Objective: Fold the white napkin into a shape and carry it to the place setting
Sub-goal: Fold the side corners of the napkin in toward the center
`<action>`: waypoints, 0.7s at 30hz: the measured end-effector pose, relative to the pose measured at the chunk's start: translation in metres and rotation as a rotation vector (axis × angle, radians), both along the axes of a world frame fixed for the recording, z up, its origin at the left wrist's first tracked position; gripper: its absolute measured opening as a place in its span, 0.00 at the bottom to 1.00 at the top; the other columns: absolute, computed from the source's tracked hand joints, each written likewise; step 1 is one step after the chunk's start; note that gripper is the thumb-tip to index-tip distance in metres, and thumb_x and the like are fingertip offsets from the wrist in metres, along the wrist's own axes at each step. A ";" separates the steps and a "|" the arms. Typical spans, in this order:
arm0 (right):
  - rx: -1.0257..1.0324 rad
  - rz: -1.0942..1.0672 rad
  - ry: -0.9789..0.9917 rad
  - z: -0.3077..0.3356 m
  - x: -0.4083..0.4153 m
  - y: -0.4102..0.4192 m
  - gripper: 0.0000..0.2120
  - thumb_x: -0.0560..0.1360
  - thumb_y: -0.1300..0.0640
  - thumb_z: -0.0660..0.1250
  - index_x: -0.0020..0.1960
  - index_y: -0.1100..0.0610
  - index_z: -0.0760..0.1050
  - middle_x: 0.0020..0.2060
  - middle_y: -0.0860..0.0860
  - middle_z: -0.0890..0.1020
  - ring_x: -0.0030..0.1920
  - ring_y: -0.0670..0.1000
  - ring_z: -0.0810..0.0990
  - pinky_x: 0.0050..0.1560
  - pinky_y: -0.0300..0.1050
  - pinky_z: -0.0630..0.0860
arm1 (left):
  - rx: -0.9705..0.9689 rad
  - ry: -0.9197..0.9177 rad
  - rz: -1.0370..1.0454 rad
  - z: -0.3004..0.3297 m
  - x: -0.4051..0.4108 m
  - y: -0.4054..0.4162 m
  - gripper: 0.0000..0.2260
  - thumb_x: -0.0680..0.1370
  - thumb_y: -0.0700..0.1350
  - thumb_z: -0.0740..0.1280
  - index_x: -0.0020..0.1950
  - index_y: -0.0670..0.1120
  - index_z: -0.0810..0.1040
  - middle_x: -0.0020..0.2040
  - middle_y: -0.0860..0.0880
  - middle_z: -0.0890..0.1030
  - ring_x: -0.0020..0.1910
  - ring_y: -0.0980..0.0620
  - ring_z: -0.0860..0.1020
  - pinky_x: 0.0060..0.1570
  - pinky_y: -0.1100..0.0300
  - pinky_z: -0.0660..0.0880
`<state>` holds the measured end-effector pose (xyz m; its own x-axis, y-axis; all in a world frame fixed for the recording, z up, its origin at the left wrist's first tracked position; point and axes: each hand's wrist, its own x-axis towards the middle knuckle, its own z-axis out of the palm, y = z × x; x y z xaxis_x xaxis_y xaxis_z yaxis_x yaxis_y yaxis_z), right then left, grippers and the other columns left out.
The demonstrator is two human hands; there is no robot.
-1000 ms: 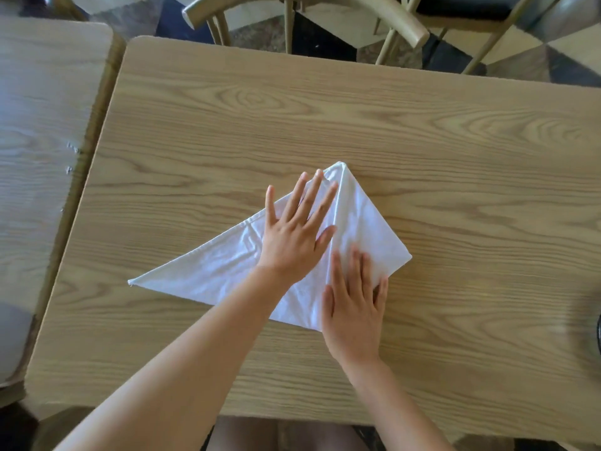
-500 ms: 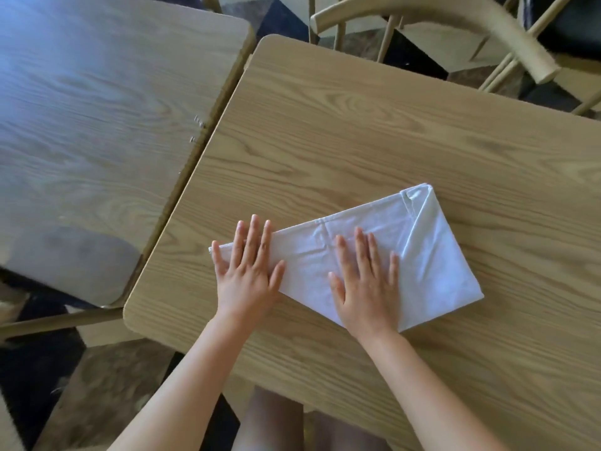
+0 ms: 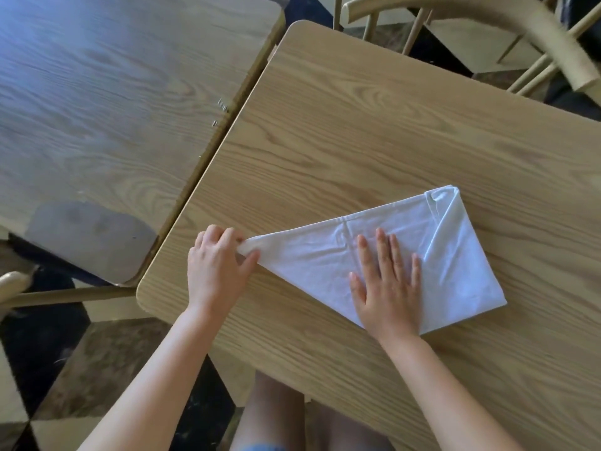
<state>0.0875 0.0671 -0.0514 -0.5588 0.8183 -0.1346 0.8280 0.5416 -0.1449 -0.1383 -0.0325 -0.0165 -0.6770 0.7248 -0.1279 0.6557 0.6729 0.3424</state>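
Since flattening, left hand [image 3: 218,271] fingers [image 3: 227,237] now pinch the white napkin [image 3: 439,255] left tip; right hand [image 3: 387,288] presses flat, rightward.

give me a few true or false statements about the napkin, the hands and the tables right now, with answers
1. The left hand pinches the left tip of the white napkin with its fingers. True.
2. The right hand is lifted clear of the napkin. False: it lies flat on the cloth, fingers spread.
3. The napkin's right side is already folded over. True.
4. The napkin lies on the left-hand table. False: it lies on the nearer table, to the right of the gap.
5. A plate sits beside the napkin. False: no plate is visible.
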 end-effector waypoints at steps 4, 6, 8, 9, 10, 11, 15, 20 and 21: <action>-0.071 0.001 0.061 0.006 -0.003 0.002 0.27 0.77 0.46 0.53 0.74 0.52 0.57 0.74 0.56 0.60 0.74 0.57 0.58 0.70 0.65 0.53 | 0.082 -0.251 0.183 0.012 -0.005 0.004 0.07 0.70 0.43 0.70 0.38 0.42 0.75 0.36 0.49 0.74 0.38 0.50 0.73 0.35 0.64 0.67; -0.147 -0.034 0.193 0.014 -0.006 0.003 0.27 0.76 0.49 0.62 0.73 0.54 0.61 0.73 0.58 0.62 0.74 0.58 0.57 0.70 0.67 0.52 | 0.180 -0.391 0.250 0.024 0.000 0.009 0.11 0.71 0.43 0.69 0.34 0.39 0.70 0.30 0.47 0.72 0.31 0.53 0.69 0.30 0.65 0.63; -0.237 -0.042 0.424 0.032 -0.013 0.005 0.26 0.73 0.50 0.67 0.69 0.57 0.67 0.68 0.59 0.70 0.71 0.58 0.63 0.68 0.65 0.60 | 0.271 -0.531 0.263 0.041 0.014 0.018 0.11 0.71 0.42 0.69 0.33 0.38 0.71 0.32 0.39 0.76 0.32 0.55 0.73 0.32 0.64 0.66; -0.276 -0.026 0.547 0.044 -0.018 0.006 0.24 0.73 0.49 0.67 0.66 0.57 0.70 0.63 0.56 0.74 0.67 0.55 0.68 0.65 0.60 0.66 | 0.295 -0.585 0.251 0.049 0.023 0.024 0.10 0.71 0.42 0.69 0.34 0.39 0.73 0.34 0.40 0.79 0.33 0.56 0.75 0.33 0.66 0.67; -0.306 -0.001 0.632 0.056 -0.022 0.006 0.22 0.72 0.47 0.66 0.62 0.56 0.72 0.58 0.53 0.77 0.62 0.52 0.72 0.62 0.54 0.68 | 0.305 -0.635 0.232 0.056 0.032 0.030 0.08 0.71 0.42 0.69 0.35 0.39 0.75 0.36 0.41 0.82 0.34 0.57 0.77 0.33 0.67 0.68; -0.311 0.030 0.674 0.066 -0.026 0.006 0.20 0.71 0.45 0.65 0.59 0.54 0.74 0.54 0.51 0.79 0.58 0.49 0.74 0.60 0.49 0.69 | 0.307 -0.685 0.212 0.063 0.041 0.036 0.06 0.72 0.41 0.69 0.36 0.40 0.78 0.37 0.43 0.83 0.35 0.57 0.78 0.34 0.68 0.70; -0.277 -0.025 0.745 0.085 -0.027 0.009 0.13 0.70 0.45 0.69 0.50 0.52 0.77 0.45 0.41 0.80 0.49 0.36 0.74 0.55 0.41 0.65 | 0.319 -0.868 0.179 0.082 0.071 0.057 0.07 0.72 0.42 0.68 0.36 0.47 0.84 0.37 0.52 0.85 0.39 0.61 0.80 0.43 0.67 0.74; -0.396 -0.264 0.943 0.085 -0.007 0.023 0.06 0.70 0.49 0.71 0.44 0.50 0.77 0.37 0.38 0.81 0.45 0.36 0.78 0.50 0.37 0.72 | 0.315 -1.050 0.110 0.089 0.092 0.075 0.12 0.72 0.51 0.63 0.40 0.49 0.86 0.41 0.53 0.86 0.47 0.59 0.82 0.54 0.58 0.73; -0.422 -0.292 0.996 0.084 -0.004 0.026 0.05 0.71 0.51 0.70 0.43 0.50 0.77 0.36 0.39 0.81 0.43 0.38 0.79 0.48 0.33 0.72 | 0.311 -1.095 0.091 0.088 0.094 0.078 0.15 0.74 0.52 0.61 0.41 0.48 0.86 0.42 0.52 0.86 0.48 0.58 0.82 0.54 0.57 0.73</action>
<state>0.0837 0.0931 0.0328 -0.3662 0.9300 -0.0321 0.3272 0.0963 -0.9400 -0.0440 0.0453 0.0711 -0.3642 0.7822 -0.5055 -0.1450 0.4885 0.8604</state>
